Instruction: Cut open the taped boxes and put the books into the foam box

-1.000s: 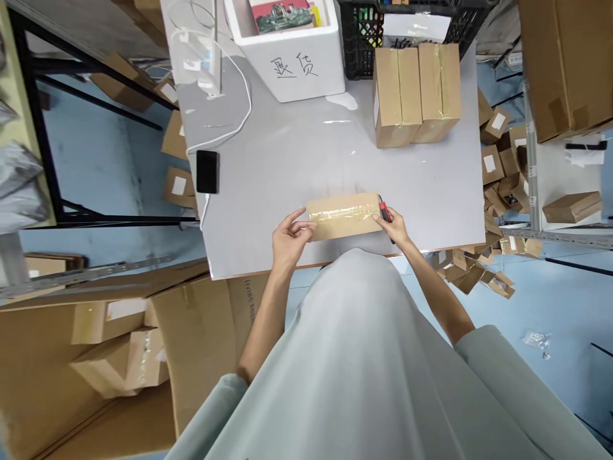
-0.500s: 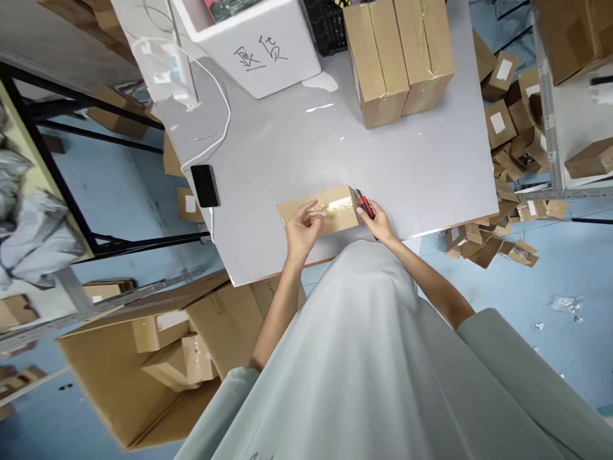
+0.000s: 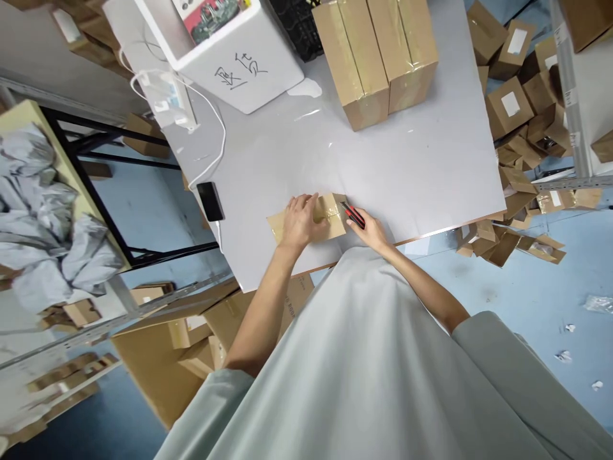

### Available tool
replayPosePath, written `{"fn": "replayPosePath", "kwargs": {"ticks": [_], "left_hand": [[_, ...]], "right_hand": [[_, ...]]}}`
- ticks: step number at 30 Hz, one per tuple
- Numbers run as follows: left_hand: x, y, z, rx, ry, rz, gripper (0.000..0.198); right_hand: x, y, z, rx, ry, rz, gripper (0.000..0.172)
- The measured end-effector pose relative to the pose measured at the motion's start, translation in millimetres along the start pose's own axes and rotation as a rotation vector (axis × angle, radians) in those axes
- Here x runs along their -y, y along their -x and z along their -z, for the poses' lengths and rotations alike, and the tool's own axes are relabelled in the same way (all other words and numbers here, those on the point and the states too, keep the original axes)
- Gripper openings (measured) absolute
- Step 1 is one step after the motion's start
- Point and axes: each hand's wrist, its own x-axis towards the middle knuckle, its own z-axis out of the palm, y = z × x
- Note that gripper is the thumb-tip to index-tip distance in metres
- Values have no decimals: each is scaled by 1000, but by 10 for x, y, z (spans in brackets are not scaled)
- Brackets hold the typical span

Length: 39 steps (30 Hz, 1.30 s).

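The small brown cardboard box with glossy clear tape lies on the pale grey tabletop, long axis roughly along its near edge, under the arched left hand, whose grip I cannot tell, while the right hand, just off the box's right end, grasps a red-and-black cutter.
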Motion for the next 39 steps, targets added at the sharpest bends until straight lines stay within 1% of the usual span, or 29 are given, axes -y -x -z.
{"fn": "replayPosePath", "kwargs": {"ticks": [4,9,12,16,21,26,31,34,36,39], "left_hand": [[-33,-27,-124,-55,-17,15,79],[-47,77,-359,-136,-3,13,79],[-15,145,-473,-158,18,33,74],[19,196,-562,-172,66,55,73],[43,214,-603,-188,87,59,70],[19,214,-588,-178,74,62,68],[-61,219,-539,-141,88,114,69],[-91,216,-522,-142,96,118,70],[-100,213,-522,-154,85,115,71],[-103,214,-534,-164,66,112,69]], "right_hand": [[59,-66,84,29,64,3,54],[15,-134,118,61,153,17,58],[-8,-160,114,73,216,41,59],[19,-172,115,89,286,58,60],[60,-161,125,110,355,54,61],[110,-127,158,135,414,46,62],[278,-104,224,149,481,31,61],[367,-105,263,166,534,41,60],[384,-90,290,190,559,54,59],[340,-14,321,221,578,77,58]]}}
